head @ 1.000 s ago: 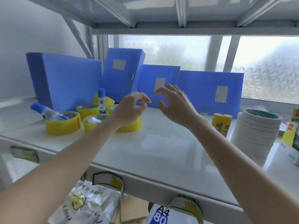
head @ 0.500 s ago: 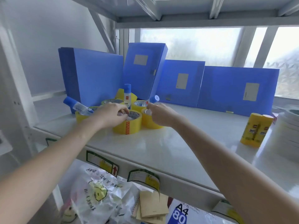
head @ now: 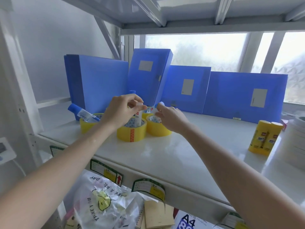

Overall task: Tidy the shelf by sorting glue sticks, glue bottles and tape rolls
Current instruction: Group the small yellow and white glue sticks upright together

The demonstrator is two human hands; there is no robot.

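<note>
White glossy shelf (head: 173,156) with a cluster of squat yellow tape rolls (head: 132,132), their translucent film smooth and their cores hollow. A slim cylindrical glue bottle (head: 139,117) of clear plastic stands upright in the core of the front roll; a second glue bottle (head: 154,109) with a blue cap leans over the right-hand roll; a third (head: 82,113) lies tilted on the leftmost roll. Two yellow cylindrical glue sticks (head: 264,138) stand side by side at right, well apart from the rolls. Flat blue file boxes (head: 102,80) line the back.

Compared with half a second earlier, the left hand (head: 119,111) has risen off the front roll's rim and now pinches the top of the upright bottle. The right hand (head: 170,117), fingers curled, grips the leaning bottle by its body, as before.
</note>
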